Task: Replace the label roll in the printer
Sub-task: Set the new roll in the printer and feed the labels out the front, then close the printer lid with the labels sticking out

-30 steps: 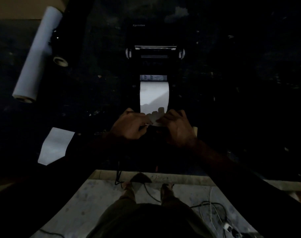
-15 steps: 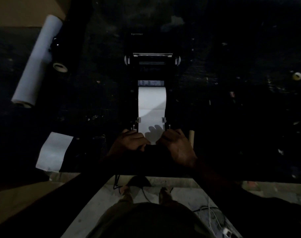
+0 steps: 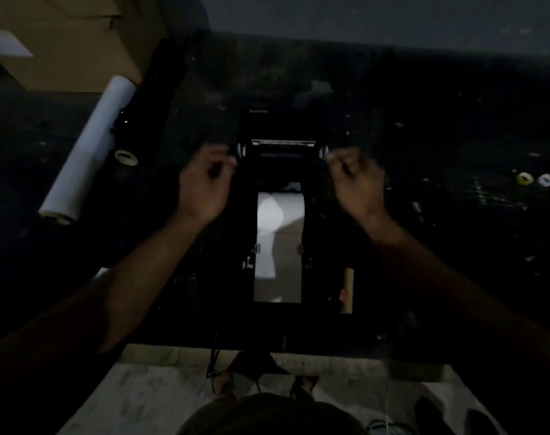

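beside printer (image 3: 280, 127) lid: l hand (image 3: 203, 183), r hand (image 3: 358, 183).

The printer (image 3: 280, 171) at the centre of the frame is black, with pale grey lettering on its top. The label strip (image 3: 279, 246) running down it is plain white. At the left, a long roll (image 3: 88, 149) is white. The table (image 3: 440, 120) is black, flecked with pale specks. A box (image 3: 63, 42) at upper left is tan. At far right sit a yellow ring (image 3: 524, 178) and a white ring (image 3: 546, 179).

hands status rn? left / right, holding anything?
Left hand: curled at the printer lid's left edge; grip on it cannot be told.
Right hand: curled at the lid's right edge; cannot be told.
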The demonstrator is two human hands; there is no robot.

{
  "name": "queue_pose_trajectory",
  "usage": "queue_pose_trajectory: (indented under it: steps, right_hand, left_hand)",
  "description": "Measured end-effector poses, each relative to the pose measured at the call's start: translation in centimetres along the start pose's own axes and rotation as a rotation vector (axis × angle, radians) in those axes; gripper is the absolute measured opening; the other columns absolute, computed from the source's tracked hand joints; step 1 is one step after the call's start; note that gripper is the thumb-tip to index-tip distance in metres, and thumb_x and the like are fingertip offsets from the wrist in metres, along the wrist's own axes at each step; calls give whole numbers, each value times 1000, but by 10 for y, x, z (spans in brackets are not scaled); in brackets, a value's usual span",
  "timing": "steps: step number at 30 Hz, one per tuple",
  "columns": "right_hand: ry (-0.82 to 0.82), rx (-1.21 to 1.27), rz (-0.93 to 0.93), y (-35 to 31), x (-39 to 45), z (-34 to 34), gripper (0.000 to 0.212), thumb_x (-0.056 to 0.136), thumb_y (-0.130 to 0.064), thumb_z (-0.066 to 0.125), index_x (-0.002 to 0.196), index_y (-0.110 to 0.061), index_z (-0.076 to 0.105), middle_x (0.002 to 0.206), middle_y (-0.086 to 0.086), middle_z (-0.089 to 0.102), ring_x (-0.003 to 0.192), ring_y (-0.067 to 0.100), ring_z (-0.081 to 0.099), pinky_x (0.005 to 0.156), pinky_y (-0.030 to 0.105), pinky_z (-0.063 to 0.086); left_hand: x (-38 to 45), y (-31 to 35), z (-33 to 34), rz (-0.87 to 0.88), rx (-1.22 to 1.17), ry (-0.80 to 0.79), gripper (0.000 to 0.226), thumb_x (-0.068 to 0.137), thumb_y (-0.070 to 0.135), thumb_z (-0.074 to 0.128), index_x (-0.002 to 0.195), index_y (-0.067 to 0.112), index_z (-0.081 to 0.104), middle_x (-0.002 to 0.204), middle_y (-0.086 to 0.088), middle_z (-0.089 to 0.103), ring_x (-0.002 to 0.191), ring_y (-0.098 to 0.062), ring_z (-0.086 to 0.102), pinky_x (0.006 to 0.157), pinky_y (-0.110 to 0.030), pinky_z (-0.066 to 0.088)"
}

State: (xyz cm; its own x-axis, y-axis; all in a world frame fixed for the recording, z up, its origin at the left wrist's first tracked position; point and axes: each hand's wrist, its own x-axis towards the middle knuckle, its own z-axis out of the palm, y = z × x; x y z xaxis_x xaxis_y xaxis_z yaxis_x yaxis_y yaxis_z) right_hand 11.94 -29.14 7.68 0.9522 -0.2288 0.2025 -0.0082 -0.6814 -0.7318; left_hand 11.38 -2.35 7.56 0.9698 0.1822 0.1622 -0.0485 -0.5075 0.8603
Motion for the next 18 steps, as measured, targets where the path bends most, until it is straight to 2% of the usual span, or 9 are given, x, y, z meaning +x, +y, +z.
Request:
queue_pose_trajectory:
  steps: [2, 4, 7, 8, 9, 11, 13, 15, 18]
  right_hand:
    - [-77, 9, 152, -18, 49, 2, 40, 98, -49, 56, 93, -13, 73, 97, 7, 73, 96, 23, 66, 84, 25, 45]
    - [-187, 50, 201, -33, 81, 5, 47, 99, -54, 52, 87, -13, 72, 93, 6, 65, 91, 19, 59, 90, 29, 49]
    - [-225, 89, 227, -43, 94, 9, 52, 98, -54, 53, 117, -10, 73, 116, 11, 71, 112, 25, 65, 106, 38, 47]
    - [-208, 78, 216, -43, 90, 7, 51, 98, -54, 54, 114, -9, 74, 119, 15, 72, 116, 29, 66, 105, 39, 48]
    - [-181, 69, 201, -42, 84, 4, 49, 97, -53, 56, 100, -9, 77, 111, 18, 74, 110, 30, 68, 102, 39, 50]
    - [-113, 76, 178, -38, 67, -2, 47, 93, -52, 62, 69, -13, 69, 84, 13, 72, 86, 24, 69, 92, 40, 54]
    - [-68, 101, 202, -29, 43, -7, 39, 87, -53, 70, 72, -17, 71, 80, 3, 73, 83, 15, 68, 88, 32, 55]
    - [-42, 118, 232, -22, 13, -10, 36, 78, -52, 79, 92, -18, 79, 92, -2, 79, 91, 10, 72, 89, 26, 55]
    - [-72, 230, 268, -6, -35, -13, 44, 72, -44, 87, 107, -18, 78, 106, -5, 78, 97, 5, 72, 96, 26, 56]
  left_hand:
    - [47, 20, 0, -126, 64, -6, 45, 95, 45, 58, 126, 13, 68, 117, -4, 74, 107, -16, 67, 101, -34, 51]
    - [80, 34, 4, -227, 77, -124, 60, 88, 59, 54, 121, 11, 71, 120, -17, 74, 112, -31, 69, 97, -38, 52]
    - [89, 43, 10, -301, 28, -247, 50, 91, 54, 59, 107, 9, 75, 117, -22, 73, 110, -37, 70, 97, -42, 55]
    - [86, 43, 11, -287, 34, -246, 43, 91, 54, 61, 99, 14, 76, 114, -19, 74, 108, -33, 71, 97, -40, 57]
    - [81, 43, 10, -270, 47, -228, 40, 89, 56, 62, 89, 19, 75, 107, -13, 75, 103, -29, 72, 94, -37, 57]
    - [63, 41, 4, -225, 109, -181, 42, 88, 62, 61, 80, 23, 74, 94, -4, 75, 93, -19, 71, 82, -26, 52]
    - [38, 33, -1, -192, 118, -146, 49, 85, 66, 61, 100, 22, 78, 99, 1, 76, 96, -14, 70, 81, -22, 48]
    - [7, 23, -8, -211, 0, -149, 61, 77, 70, 67, 118, 26, 76, 109, 3, 78, 102, -14, 73, 93, -29, 56]
    - [-35, 3, -14, -230, -69, -155, 66, 72, 72, 72, 121, 28, 75, 115, 6, 78, 107, -11, 73, 100, -42, 58]
